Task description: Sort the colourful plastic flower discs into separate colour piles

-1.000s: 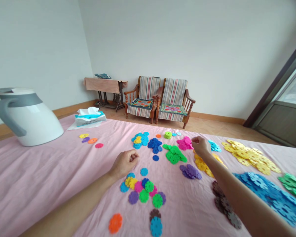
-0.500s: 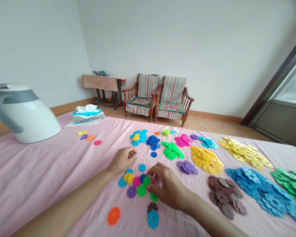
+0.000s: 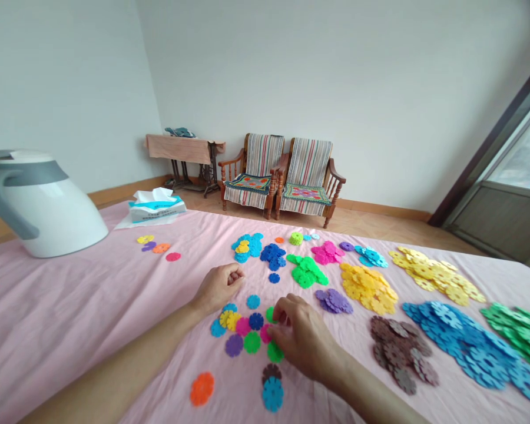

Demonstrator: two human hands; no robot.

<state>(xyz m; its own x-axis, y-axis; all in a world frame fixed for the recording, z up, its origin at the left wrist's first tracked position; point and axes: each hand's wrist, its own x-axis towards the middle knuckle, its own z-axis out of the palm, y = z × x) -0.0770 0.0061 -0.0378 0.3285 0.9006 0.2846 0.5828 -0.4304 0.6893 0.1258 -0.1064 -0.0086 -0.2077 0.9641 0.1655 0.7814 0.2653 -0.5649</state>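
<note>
My left hand [image 3: 221,287] rests on the pink cloth, its fingers curled into a loose fist with nothing visible in it. My right hand [image 3: 298,333] pinches a green snowflake disc [image 3: 271,314] at the right side of a small cluster of discs. Close to its thumb lies a pink disc [image 3: 265,333], partly covered. Within the cluster are a dark blue disc [image 3: 256,321], another pink disc [image 3: 242,326], a green disc [image 3: 252,342], a purple disc [image 3: 234,345] and several yellow and light blue ones. The right fingertips partly hide the held disc.
Sorted piles lie to the right: yellow-orange discs [image 3: 368,287], brown discs [image 3: 397,347], blue discs [image 3: 463,341] and purple discs [image 3: 334,301]. An orange disc [image 3: 202,388] sits near the front. At left stand a white jug [image 3: 66,212] and a tissue pack [image 3: 156,207].
The green disc has moved right with my right hand, off the dark blue disc, which now shows fully. My left hand has stayed in place.
</note>
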